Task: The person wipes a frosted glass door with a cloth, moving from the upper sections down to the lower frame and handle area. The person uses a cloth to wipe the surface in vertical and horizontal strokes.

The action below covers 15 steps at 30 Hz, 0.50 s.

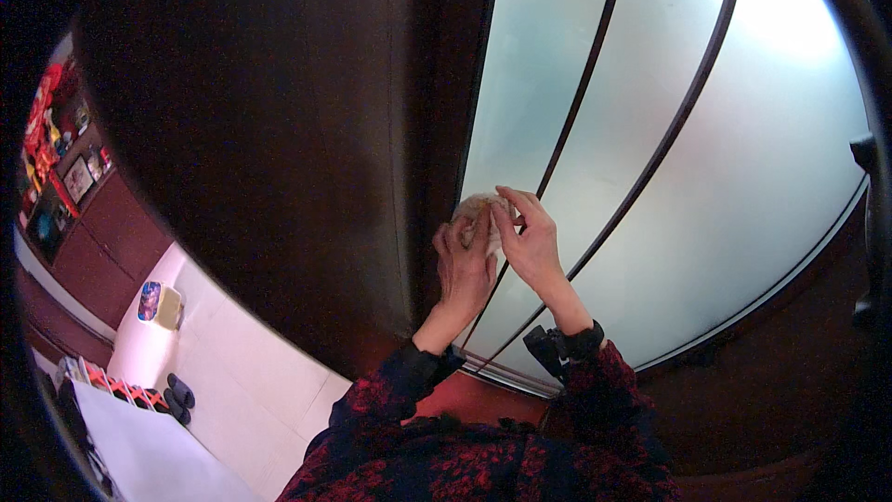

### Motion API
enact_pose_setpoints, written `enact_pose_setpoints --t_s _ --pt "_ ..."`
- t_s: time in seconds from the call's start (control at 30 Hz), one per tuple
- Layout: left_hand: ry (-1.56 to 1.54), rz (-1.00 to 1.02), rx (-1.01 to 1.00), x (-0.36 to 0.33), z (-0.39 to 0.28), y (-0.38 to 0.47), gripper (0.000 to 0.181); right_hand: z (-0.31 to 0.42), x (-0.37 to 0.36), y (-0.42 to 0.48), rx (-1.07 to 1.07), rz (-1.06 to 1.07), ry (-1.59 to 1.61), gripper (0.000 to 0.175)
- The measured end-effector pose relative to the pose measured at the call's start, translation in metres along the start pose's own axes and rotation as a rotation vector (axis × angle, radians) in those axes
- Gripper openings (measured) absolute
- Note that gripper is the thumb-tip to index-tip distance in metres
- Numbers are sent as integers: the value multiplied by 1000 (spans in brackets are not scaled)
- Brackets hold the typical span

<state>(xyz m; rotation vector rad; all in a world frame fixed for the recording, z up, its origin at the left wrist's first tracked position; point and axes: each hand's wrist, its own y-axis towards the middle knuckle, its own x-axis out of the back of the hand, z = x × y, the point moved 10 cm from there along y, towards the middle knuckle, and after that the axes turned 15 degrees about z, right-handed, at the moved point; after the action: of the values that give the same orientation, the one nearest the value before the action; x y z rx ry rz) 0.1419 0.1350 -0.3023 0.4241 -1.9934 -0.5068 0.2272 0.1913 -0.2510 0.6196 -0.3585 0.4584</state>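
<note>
Both hands are raised together in front of a frosted glass door panel (648, 153) with dark vertical bars. Between them is a light, fuzzy cloth or pad (481, 206), bunched up. My left hand (465, 268) grips it from the left and below, with bent fingers spread over it. My right hand (531, 240) holds its right side, the index finger reaching over the top and the thumb near the middle. The cloth lies by the panel's dark left frame; whether it touches the glass is not clear. Dark cuffs cover both wrists.
A dark door or cabinet side (279, 118) rises close on the left. Beyond it are a shelf unit (125, 223) with ornaments and a framed picture, a box (159, 305) on a pale surface, dark slippers (179, 397) on the tiled floor and a white-topped surface (146, 439).
</note>
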Motion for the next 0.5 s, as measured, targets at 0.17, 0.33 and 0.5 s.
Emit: enact_pose_setpoints --t_s 0.17,0.33,0.5 --pt "-25 -115 -51 -31 14 58 69 -19 25 -8 60 -62 -226 28" --pt "41 -101 9 -46 8 107 71 -97 53 -60 -82 52 -268 25" --pt "140 -72 -14 -43 -21 148 68 -187 104 -149 -518 14 -121 14"
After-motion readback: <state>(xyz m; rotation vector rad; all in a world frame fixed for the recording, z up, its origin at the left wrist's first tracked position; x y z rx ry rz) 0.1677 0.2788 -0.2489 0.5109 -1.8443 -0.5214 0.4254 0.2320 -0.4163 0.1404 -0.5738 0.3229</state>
